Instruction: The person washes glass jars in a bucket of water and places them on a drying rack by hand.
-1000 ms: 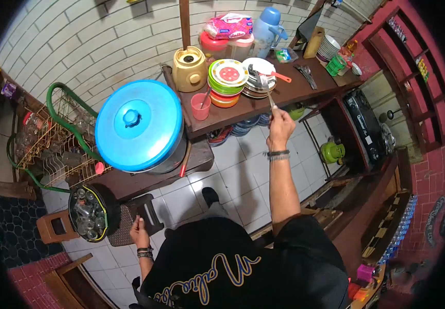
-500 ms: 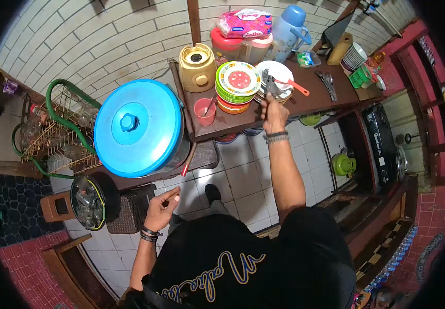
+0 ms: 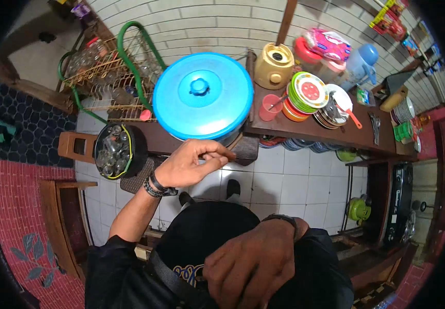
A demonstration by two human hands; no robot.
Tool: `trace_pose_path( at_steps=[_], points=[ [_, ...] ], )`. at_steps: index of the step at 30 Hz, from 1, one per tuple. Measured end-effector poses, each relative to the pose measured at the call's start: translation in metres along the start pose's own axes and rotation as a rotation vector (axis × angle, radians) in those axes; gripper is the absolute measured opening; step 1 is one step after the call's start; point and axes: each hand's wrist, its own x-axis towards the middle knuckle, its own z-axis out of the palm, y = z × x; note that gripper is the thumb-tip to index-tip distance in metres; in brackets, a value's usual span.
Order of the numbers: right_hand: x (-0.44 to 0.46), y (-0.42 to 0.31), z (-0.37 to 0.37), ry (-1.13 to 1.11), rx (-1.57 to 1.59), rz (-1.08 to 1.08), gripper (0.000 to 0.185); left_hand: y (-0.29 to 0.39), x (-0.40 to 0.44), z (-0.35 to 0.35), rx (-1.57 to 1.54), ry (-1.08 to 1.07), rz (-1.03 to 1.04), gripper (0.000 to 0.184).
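Note:
My left hand is in the air in front of the large pot with a blue lid. Its fingers stretch to the right with the thumb apart, and nothing is in it. Close to my chest hangs my right hand, its back towards me. Its fingers droop loosely with gaps between them; the fingertips are partly hidden, and I see nothing held. On the counter, metal spoons and a red-handled utensil lie on a stack of white plates. Green-rimmed plates are piled beside them.
A pink cup and a yellow blender base stand on the counter. Left of the pot are a wire dish rack and a black tub of glasses. A stove is at the right.
My right hand has left the spoons on the plates and drawn back to my chest. My left hand has risen towards the pot. The view has turned left.

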Motion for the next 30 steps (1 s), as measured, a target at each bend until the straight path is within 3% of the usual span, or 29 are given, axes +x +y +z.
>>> trace_pose_path(
  at_steps=[2,3,11,15,17,21,24,27,28,30],
  points=[
    [-0.022,0.031,0.009,-0.148,0.088,-0.196,0.041,0.002,-0.01,-0.003,-0.002,-0.04,0.0,0.024],
    [-0.016,0.034,0.012,-0.158,0.097,-0.196,0.041,-0.001,-0.014,-0.005,0.033,-0.043,-0.007,0.025],
    [0.055,0.04,0.012,-0.368,0.371,0.048,0.042,-0.014,-0.046,-0.02,0.0,0.025,0.056,0.024],
    [0.04,0.064,0.034,-0.337,0.313,-0.083,0.044,-0.016,-0.059,-0.028,0.046,0.024,0.049,0.024],
    [0.053,0.061,0.023,-0.522,0.501,0.036,0.044,-0.019,-0.063,-0.031,0.046,0.03,0.079,0.024],
    [0.049,0.056,0.033,-0.513,0.344,-0.063,0.044,-0.023,-0.071,-0.038,0.046,0.044,0.068,0.025],
    [0.043,0.059,0.03,-0.467,0.368,0.073,0.042,-0.026,-0.075,-0.042,0.04,0.062,0.092,0.024],
    [0.025,0.083,0.027,-0.519,0.231,-0.077,0.04,-0.021,-0.08,-0.045,0.042,0.079,0.047,0.024],
    [0.029,0.086,0.02,-0.468,0.21,0.01,0.028,-0.017,-0.082,-0.046,0.065,0.084,0.027,0.025],
    [0.03,0.097,0.015,-0.36,0.181,0.132,0.041,-0.017,-0.085,-0.048,0.035,0.082,-0.022,0.026]
  ],
)
